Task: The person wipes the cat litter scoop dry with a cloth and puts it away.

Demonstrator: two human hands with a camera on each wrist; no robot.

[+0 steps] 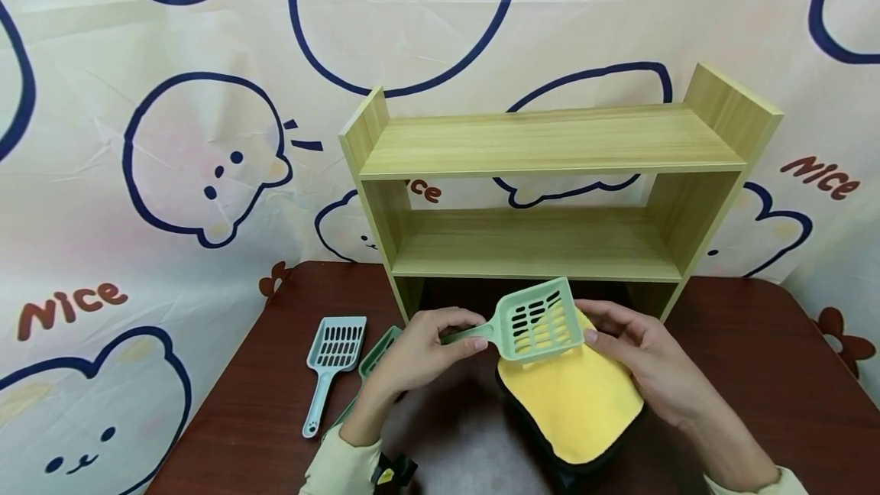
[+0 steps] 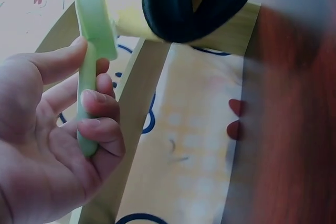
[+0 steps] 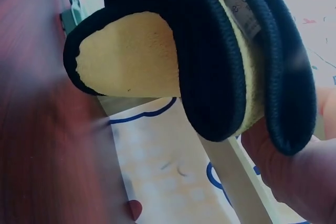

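Note:
My left hand (image 1: pixel 422 350) grips a pale green slotted litter scoop (image 1: pixel 505 331) by its handle. In the left wrist view the fingers curl round the handle, with the thumb high on it near the scoop's head. A yellow cloth with dark edging (image 1: pixel 574 403) hangs from my right hand (image 1: pixel 649 361), which pinches its upper edge beside the scoop's far rim. Part of the cloth lies behind the scoop and shows through its slots. Folds, a dark side and a white label (image 3: pixel 243 14) appear in the right wrist view.
On the dark red-brown table (image 1: pixel 227 418), a light blue slotted scoop (image 1: pixel 321 396) lies to the left. Another green scoop (image 1: pixel 383 344) is partly hidden behind my left arm. A two-tier wooden shelf (image 1: pixel 536 243) stands at the back, before a printed backdrop (image 1: pixel 227 44).

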